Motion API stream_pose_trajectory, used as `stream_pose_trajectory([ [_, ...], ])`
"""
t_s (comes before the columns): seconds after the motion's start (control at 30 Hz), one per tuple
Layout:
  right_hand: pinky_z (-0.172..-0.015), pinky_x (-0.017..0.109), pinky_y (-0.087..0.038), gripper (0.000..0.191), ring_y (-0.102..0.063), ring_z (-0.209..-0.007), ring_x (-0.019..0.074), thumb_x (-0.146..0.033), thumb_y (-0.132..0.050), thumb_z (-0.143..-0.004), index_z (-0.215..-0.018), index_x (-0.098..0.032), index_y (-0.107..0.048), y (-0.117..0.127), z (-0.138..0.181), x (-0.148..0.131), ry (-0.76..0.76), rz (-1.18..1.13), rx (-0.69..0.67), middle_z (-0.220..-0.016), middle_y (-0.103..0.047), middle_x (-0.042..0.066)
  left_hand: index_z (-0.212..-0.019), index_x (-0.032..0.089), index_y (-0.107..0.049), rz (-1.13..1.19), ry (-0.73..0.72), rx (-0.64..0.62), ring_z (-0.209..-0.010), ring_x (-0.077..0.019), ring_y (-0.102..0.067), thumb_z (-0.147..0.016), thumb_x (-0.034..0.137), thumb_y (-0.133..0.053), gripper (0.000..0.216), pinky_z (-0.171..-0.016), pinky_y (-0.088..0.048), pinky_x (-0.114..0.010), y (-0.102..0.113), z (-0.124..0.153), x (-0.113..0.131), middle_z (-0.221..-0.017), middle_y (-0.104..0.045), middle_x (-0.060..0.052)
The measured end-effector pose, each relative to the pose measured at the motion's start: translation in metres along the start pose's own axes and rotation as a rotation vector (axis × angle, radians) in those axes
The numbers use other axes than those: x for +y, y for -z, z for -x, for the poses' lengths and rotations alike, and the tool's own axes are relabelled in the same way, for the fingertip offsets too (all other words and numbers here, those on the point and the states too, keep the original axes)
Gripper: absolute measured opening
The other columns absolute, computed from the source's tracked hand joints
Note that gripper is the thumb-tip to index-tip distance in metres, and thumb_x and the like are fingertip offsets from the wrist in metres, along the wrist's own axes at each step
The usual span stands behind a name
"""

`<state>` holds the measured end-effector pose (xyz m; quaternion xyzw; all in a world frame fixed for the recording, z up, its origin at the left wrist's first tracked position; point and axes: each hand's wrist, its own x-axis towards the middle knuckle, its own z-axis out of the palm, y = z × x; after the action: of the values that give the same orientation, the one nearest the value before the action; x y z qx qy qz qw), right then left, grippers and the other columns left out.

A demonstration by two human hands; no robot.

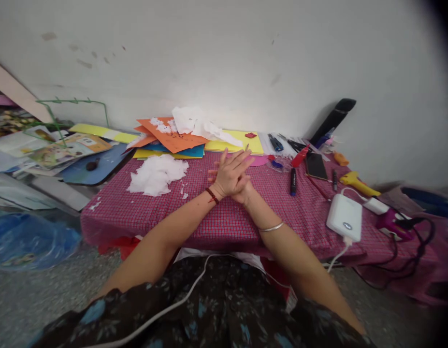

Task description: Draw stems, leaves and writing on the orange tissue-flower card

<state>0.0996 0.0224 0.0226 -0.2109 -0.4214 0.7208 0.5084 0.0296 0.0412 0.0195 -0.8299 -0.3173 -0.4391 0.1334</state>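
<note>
Palms meet, left hand (231,173) over right hand (246,192), above open tablecloth (216,220).

Both bare forearms reach forward over the near edge of the table (224,220) and meet above its middle. The left hand (231,173) lies on top, palm down and flat, fingers straight and close together, pointing toward the table's far right corner. The right hand (244,193) is pressed beneath it, crossing it and mostly hidden. Only its heel shows, with what look like fingertips (211,175) beyond the left hand's edge.
</note>
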Motion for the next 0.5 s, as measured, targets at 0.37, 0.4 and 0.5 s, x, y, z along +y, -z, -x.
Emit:
stream_pose_trajectory([
  [0.37, -0.114, 0.048, -0.039, 0.070, -0.054, -0.133, 0.0184, -0.065, -0.012, -0.096, -0.108, -0.022, -0.065, 0.032, -0.008, -0.034, 0.083, -0.255, 0.068, -0.116, -0.072, 0.010, -0.152, 0.014, -0.037, -0.101, 0.140, -0.146, -0.149, -0.0236, -0.032, -0.095, 0.027, -0.030, 0.058, -0.125, -0.008, -0.052, -0.020, 0.003, -0.016, -0.158, -0.040, -0.014],
  [0.4, -0.114, 0.049, -0.038, 0.069, -0.055, -0.132, 0.0189, -0.066, -0.013, -0.096, -0.108, -0.021, -0.065, 0.035, -0.009, -0.036, 0.095, -0.250, 0.096, -0.115, -0.072, 0.010, -0.152, 0.013, -0.037, -0.078, 0.118, -0.166, -0.149, -0.0233, -0.031, -0.095, 0.027, -0.030, 0.059, -0.125, -0.009, -0.052, -0.020, 0.004, -0.012, -0.158, -0.039, -0.014],
  [0.5, -0.113, 0.056, -0.036, 0.060, -0.054, -0.134, 0.0223, -0.064, -0.028, -0.093, -0.114, -0.023, -0.065, 0.044, -0.009, -0.036, 0.154, -0.219, 0.167, -0.121, -0.070, 0.011, -0.150, 0.011, -0.040, -0.004, -0.007, -0.207, -0.149, -0.0240, -0.032, -0.097, 0.039, -0.030, 0.060, -0.126, -0.012, -0.051, -0.020, 0.006, 0.005, -0.155, -0.045, -0.015],
])
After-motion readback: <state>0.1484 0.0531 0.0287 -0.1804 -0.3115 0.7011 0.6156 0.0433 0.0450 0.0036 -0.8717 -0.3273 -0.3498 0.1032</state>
